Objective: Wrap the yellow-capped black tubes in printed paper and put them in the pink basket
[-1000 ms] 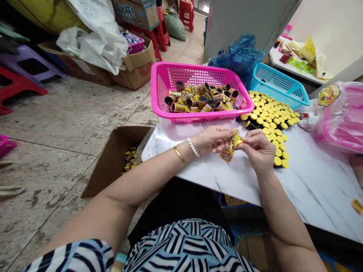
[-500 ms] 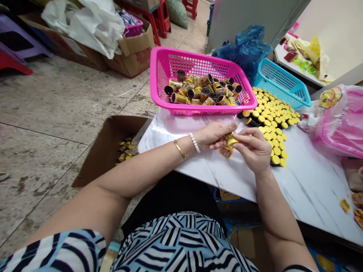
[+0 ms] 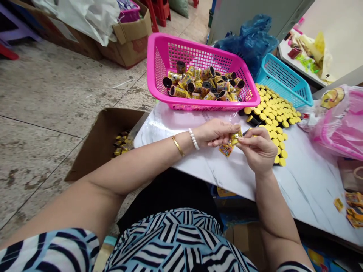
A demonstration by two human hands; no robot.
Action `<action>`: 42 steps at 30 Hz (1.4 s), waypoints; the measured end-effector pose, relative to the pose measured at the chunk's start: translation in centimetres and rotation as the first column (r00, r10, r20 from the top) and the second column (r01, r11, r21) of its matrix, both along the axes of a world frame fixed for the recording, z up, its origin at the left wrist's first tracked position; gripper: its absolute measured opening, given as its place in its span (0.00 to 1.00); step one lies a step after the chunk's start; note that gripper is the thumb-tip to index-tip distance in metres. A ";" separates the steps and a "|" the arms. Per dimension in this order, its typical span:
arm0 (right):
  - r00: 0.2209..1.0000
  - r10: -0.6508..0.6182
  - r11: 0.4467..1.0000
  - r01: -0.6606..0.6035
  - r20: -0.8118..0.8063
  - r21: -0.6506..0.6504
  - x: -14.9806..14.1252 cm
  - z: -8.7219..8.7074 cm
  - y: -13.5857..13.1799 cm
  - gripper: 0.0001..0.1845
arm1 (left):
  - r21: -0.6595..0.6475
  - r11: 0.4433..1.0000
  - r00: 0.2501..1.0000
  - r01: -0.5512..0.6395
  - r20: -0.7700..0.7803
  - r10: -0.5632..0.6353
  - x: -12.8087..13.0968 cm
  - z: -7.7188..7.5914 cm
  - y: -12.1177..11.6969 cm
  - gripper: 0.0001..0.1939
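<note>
Between my two hands, over the white marbled table [image 3: 204, 166], is a small yellow canister [image 3: 235, 137] with a printed label. My left hand [image 3: 218, 133] pinches it from the left, thumb on top. The fingers of my right hand [image 3: 259, 148] close on its other side. Just below the canister a small printed orange packet [image 3: 226, 149] shows; whether it touches my left fingers I cannot tell. Beyond my hands stands a pink basket [image 3: 204, 107] with many similar canisters, black ends showing. Many yellow-capped black canisters [image 3: 276, 113] stand in rows right of my right hand.
A blue basket [image 3: 286, 77] and a dark blue plastic bag [image 3: 249, 41] sit behind the rows. At the right are a pink bagged basket [image 3: 340, 121] and orange packets [image 3: 354, 207]. A cardboard box [image 3: 93, 139] with more canisters stands on the floor at left.
Both hands stay on the canister, which has turned: its yellow cap faced me half a second ago, now its labelled side shows. The camera view has shifted, moving the basket higher in the picture.
</note>
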State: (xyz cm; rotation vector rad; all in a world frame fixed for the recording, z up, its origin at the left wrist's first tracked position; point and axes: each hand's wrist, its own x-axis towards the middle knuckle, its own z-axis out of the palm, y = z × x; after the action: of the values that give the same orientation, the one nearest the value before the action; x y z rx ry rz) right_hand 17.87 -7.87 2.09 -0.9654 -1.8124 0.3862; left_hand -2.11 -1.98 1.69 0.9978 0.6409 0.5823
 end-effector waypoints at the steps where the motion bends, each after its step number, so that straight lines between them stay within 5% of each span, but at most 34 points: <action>1: 1.000 0.015 0.999 -0.015 -0.002 -0.039 0.0 -0.1 0.0 0.08 | 0.014 1.000 1.000 -0.014 -0.017 0.014 0.0 -0.1 0.0 0.29; 8: 0.998 -0.034 0.999 0.035 0.059 -0.024 -0.1 -0.4 0.3 0.08 | -0.045 0.994 0.995 -0.099 -0.031 0.098 0.2 0.3 -0.1 0.25; 12: 0.992 -0.110 0.980 0.099 -0.056 -0.173 -0.4 -1.0 0.5 0.28 | -0.101 0.968 0.971 -0.230 0.042 0.235 0.4 0.5 0.0 0.24; 16: 0.981 -0.188 0.973 0.193 0.047 -0.126 -0.9 -1.3 0.1 0.21 | -0.095 0.969 0.971 -0.230 0.040 0.234 0.4 0.0 0.1 0.22; 20: 0.973 -0.229 0.965 0.232 0.042 -0.123 -1.3 -1.4 0.0 0.16 | 0.019 0.968 0.968 -0.251 0.032 0.250 0.3 -0.7 0.3 0.22; 26: 0.903 -0.210 0.854 -0.017 -0.375 -0.519 -1.8 -1.5 0.7 0.18 | 0.306 0.901 0.949 -0.308 0.162 0.269 -0.2 -0.3 0.5 0.26; 30: 0.923 -0.164 0.897 -0.008 -0.348 -0.443 -1.7 -1.0 0.6 0.25 | 0.351 0.899 0.964 -0.263 0.128 0.232 -0.3 -0.2 0.3 0.24; 35: 0.927 -0.170 0.916 0.024 -0.333 -0.400 -1.2 -0.6 0.4 0.20 | 0.367 0.907 0.978 -0.206 0.116 0.175 -0.1 -0.9 0.1 0.23; 42: 0.861 -0.227 0.863 -0.039 -0.456 -0.503 -1.6 -1.0 0.6 0.23 | 0.612 0.733 0.954 -0.297 0.155 0.257 -0.5 -1.0 0.6 0.19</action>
State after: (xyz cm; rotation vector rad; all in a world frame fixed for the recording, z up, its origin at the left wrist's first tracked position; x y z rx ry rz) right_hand 16.25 -7.29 1.08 -1.1678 -1.1898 0.9846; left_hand -2.60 -1.36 0.72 1.5203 0.5495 1.1428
